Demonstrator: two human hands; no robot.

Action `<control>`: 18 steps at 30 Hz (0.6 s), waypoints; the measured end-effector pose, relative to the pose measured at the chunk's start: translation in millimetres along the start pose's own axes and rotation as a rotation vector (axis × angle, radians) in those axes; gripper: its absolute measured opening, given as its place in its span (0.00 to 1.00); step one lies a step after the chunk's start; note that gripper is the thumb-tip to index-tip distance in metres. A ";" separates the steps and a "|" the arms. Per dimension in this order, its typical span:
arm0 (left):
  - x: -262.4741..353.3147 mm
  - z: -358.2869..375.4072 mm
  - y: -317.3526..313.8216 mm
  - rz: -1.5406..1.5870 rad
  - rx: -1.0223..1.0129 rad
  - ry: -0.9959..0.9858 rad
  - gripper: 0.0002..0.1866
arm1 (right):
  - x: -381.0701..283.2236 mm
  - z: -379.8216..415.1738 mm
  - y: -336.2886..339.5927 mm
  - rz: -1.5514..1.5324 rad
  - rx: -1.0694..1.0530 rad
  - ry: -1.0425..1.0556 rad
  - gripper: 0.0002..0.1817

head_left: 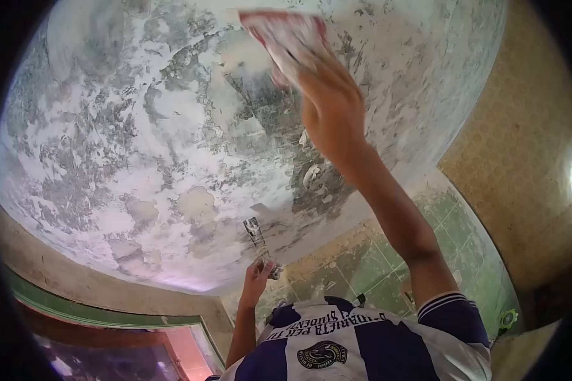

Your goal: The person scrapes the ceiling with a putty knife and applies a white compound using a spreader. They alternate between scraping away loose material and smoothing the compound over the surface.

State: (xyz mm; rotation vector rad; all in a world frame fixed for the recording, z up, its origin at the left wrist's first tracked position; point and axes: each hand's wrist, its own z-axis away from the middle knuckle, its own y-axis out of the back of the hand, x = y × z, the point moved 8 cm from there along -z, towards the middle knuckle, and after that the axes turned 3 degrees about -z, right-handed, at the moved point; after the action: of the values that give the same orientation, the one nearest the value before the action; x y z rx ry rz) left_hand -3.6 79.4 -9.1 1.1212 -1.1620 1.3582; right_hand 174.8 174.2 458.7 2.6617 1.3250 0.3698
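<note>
My right hand (330, 108) is raised high and grips a flat red and white pad (286, 38), pressed against a patchy grey and white plastered surface (140, 127) overhead. My left hand (256, 279) is lower, nearer my chest, and holds a narrow putty knife (257, 238) smeared with white plaster, its blade pointing up at the same surface. My blue and white striped shirt (362, 346) fills the bottom of the view.
A green tiled wall (375, 267) meets the plastered surface below my right arm. At the right is a yellow patterned wall (521, 159). A green-framed opening (108, 314) lies at the lower left. A small green object (507, 317) sits at the lower right.
</note>
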 end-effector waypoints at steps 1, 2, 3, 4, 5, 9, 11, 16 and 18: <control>10.7 0.5 -0.6 -0.078 0.006 -0.046 0.15 | -0.1 -11.5 -5.6 0.028 0.021 -0.013 0.27; 20.6 2.4 -1.3 -0.156 0.012 -0.092 0.16 | -2.3 -16.0 -10.4 0.056 0.041 -0.026 0.27; 20.9 9.8 -11.0 -0.160 0.012 -0.068 0.16 | 1.4 -5.1 -17.1 0.050 0.030 -0.046 0.27; 28.8 9.0 -14.1 -0.130 0.018 -0.084 0.16 | -1.2 2.4 -28.9 0.082 0.024 0.004 0.27; 34.0 8.4 -12.6 -0.101 0.023 -0.100 0.16 | -2.5 12.1 -39.9 0.115 0.018 0.053 0.27; 11.8 3.8 -3.2 -0.077 0.029 -0.055 0.15 | -10.7 107.6 -60.4 0.105 -0.219 -0.060 0.30; 22.4 7.9 -7.0 -0.056 0.016 -0.041 0.16 | -15.8 140.4 -45.5 0.078 -0.300 -0.093 0.30; -4.3 -1.2 4.3 -0.026 0.028 0.000 0.16 | -23.8 90.6 -4.9 0.055 -0.119 -0.044 0.26; -11.1 -5.0 5.7 -0.050 0.017 0.003 0.16 | -22.0 35.3 5.8 0.010 0.065 0.012 0.25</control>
State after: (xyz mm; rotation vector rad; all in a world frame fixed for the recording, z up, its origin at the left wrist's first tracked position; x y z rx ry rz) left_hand -8.5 82.8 -21.2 1.1523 -1.1149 1.3329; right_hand 176.4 152.4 422.8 2.7239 1.3500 0.3501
